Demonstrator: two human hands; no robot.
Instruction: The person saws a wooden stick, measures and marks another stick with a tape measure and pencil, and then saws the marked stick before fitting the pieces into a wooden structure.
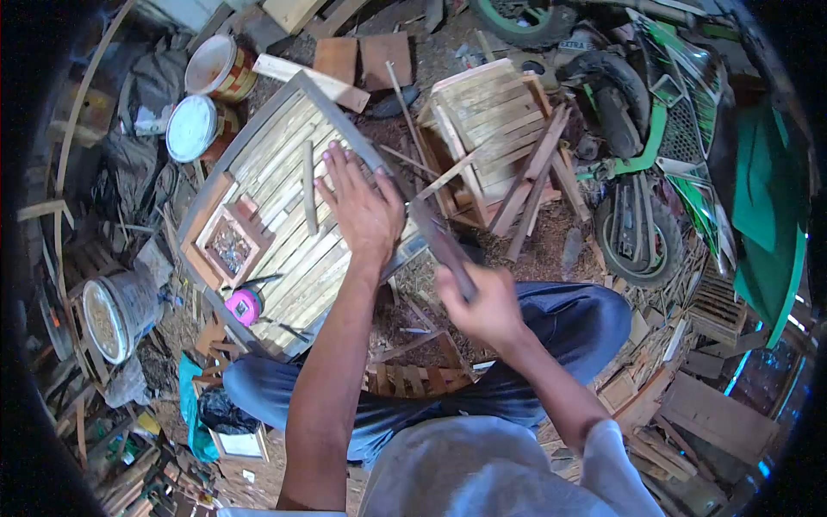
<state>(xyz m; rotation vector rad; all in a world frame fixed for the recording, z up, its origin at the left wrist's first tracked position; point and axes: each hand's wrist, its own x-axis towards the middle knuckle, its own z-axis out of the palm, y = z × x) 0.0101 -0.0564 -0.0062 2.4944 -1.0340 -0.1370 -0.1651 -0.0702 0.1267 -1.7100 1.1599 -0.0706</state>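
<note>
My left hand (pixel 362 202) lies flat, fingers spread, on the slatted wooden panel (pixel 284 250) near its right edge. My right hand (pixel 484 302) is wrapped round the dark handle of a tool (pixel 441 246), whose upper end reaches the panel's frame beside my left hand. What the tool's head looks like is blurred. A loose wooden strip (pixel 308 188) rests on the slats left of my left hand. Lower on the panel are a small wooden box of nails (pixel 231 246) and a pink round object (pixel 244 306).
A second slatted wooden piece (pixel 491 121) with loose sticks stands at the upper right. Buckets (pixel 191 129) are at the left, with another bucket (pixel 108 319) below. A green motorcycle (pixel 659 129) stands at the right. Wood scraps cover the ground around my crossed legs.
</note>
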